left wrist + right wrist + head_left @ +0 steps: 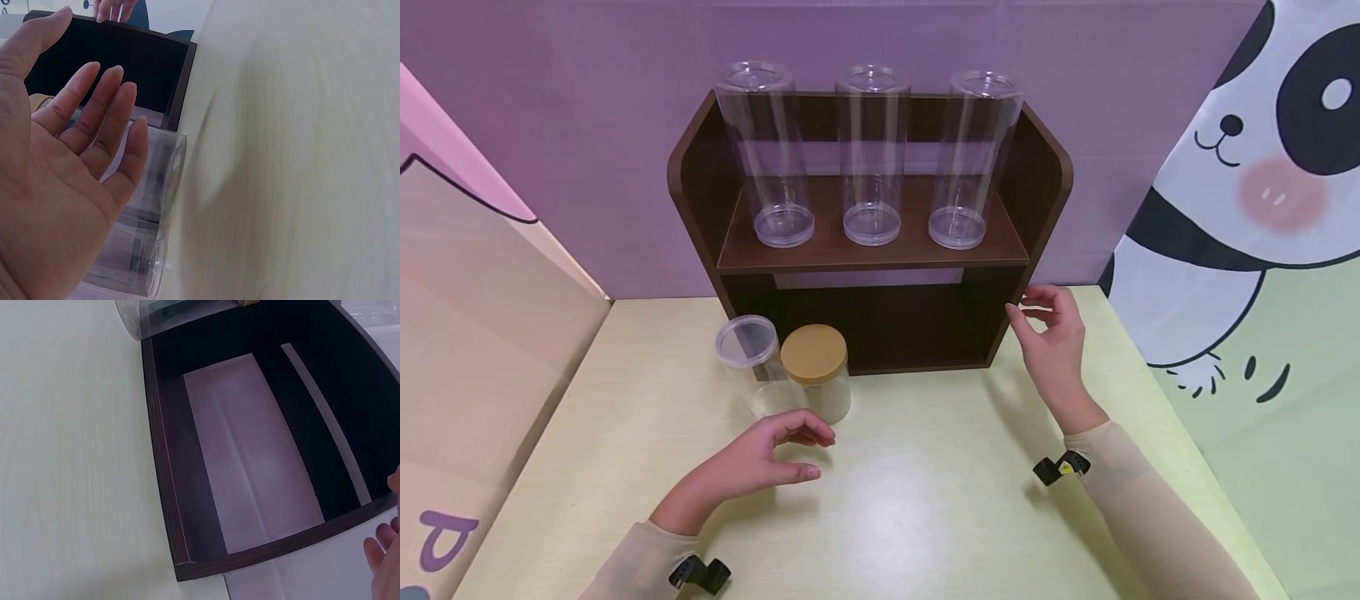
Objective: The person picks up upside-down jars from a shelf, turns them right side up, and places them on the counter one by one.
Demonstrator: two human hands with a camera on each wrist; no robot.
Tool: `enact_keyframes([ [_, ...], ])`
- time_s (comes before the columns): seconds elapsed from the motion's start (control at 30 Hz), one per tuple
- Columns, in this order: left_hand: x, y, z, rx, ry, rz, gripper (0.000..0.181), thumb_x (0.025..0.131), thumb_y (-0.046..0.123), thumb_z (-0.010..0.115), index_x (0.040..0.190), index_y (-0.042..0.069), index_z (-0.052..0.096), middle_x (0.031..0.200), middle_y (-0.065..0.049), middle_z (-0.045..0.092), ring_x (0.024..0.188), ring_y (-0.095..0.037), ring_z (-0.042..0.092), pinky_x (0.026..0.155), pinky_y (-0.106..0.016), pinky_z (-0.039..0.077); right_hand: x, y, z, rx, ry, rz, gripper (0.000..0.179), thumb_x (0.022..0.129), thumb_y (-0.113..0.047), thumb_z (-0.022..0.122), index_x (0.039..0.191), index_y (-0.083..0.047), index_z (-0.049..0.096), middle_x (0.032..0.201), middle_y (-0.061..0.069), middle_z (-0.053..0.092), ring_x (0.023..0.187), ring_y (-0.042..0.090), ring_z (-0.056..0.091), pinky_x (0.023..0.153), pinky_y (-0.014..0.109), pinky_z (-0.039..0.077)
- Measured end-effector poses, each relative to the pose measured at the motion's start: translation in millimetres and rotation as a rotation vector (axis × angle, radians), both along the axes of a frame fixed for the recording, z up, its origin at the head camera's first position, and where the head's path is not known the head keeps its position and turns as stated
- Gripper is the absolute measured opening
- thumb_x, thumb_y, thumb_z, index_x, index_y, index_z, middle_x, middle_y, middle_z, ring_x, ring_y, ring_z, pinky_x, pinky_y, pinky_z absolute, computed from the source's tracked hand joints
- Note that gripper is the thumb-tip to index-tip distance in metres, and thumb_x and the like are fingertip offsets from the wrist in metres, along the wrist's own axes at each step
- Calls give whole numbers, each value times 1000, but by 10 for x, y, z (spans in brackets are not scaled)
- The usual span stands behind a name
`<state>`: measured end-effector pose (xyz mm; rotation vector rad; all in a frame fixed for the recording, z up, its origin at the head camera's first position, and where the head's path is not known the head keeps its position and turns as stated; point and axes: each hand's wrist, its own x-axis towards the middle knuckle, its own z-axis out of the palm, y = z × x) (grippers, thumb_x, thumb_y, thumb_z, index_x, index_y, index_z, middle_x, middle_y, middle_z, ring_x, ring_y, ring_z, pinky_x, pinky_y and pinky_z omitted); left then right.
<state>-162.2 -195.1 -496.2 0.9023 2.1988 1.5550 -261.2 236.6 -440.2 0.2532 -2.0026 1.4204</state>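
Note:
A dark brown two-tier shelf [872, 268] stands toward the back of the table. My right hand [1052, 337] holds its right side panel near the front edge, thumb at the edge and fingers on the outer side. In the right wrist view only some fingers [375, 553] show at the border. My left hand [767, 458] is held in front of two jars, fingers loosely bent, nothing in its grasp. One is a clear jar with a tan lid [814, 354]; beside it stands a clear jar with a transparent lid [747, 342]. Both are in front of the shelf's lower left.
Three tall clear cylindrical containers stand in a row on the upper tier: left [775, 158], middle [872, 158], right [973, 158]. The lower tier [910, 325] shows its dark board. A purple backdrop [587, 150] rises behind the pale table [910, 517].

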Motion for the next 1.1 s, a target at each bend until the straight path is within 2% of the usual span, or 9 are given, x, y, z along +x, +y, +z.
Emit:
enact_keyframes([
  [0.13, 2, 3, 8, -2, 3, 3, 37, 96, 3, 84, 129, 14, 71, 126, -17, 74, 118, -39, 70, 112, -37, 55, 3, -27, 10, -29, -35, 21, 32, 99, 1, 81, 130, 3, 74, 122, 15, 77, 108, 9, 71, 94, 21, 61],
  [0.37, 5, 16, 51, -13, 9, -2, 37, 96, 3, 84, 130, 12, 71, 126, -18, 74, 119, -40, 70, 113, -39, 55, -2, -51, -7, -63, -97, -22, 32, 101, -4, 81, 133, -3, 79, 119, 13, 81, 106, -2, 71, 84, 14, 58],
  [0.57, 13, 23, 83, -18, 16, 3, 38, 96, 3, 84, 130, 13, 71, 126, -18, 74, 119, -40, 70, 113, -38, 54, 4, -63, -2, -57, -91, -31, 32, 101, -5, 82, 133, -5, 80, 120, 13, 81, 106, -3, 70, 82, 13, 57],
  [0.67, 25, 38, 132, -15, 50, 17, 39, 96, 2, 85, 130, 13, 71, 125, -16, 74, 118, -40, 71, 112, -39, 55, -8, -61, -25, -44, -75, -35, 31, 101, -4, 81, 133, -5, 80, 121, 13, 81, 107, 0, 71, 82, 14, 58],
  [0.77, 35, 76, 218, -1, 104, 52, 40, 95, 1, 86, 131, 10, 70, 123, -10, 75, 115, -36, 72, 109, -37, 57, -22, -64, -51, 6, -41, -51, 30, 102, -4, 79, 132, -5, 79, 121, 13, 81, 108, 6, 72, 82, 13, 59],
  [0.9, 45, 130, 386, 24, 171, 102, 40, 95, -1, 85, 130, 6, 69, 120, -4, 75, 112, -29, 73, 104, -34, 59, -27, -76, -76, 85, 0, -81, 28, 103, -2, 77, 131, -1, 77, 121, 13, 79, 108, 18, 73, 82, 10, 57],
  [1.1, 20, 157, 722, 100, 270, 152, 39, 94, -6, 83, 129, 8, 70, 120, -5, 74, 112, -23, 72, 102, -31, 59, -20, -89, -89, 91, 3, -83, 27, 103, -1, 76, 130, 1, 75, 122, 15, 78, 110, 27, 73, 81, 8, 56],
])
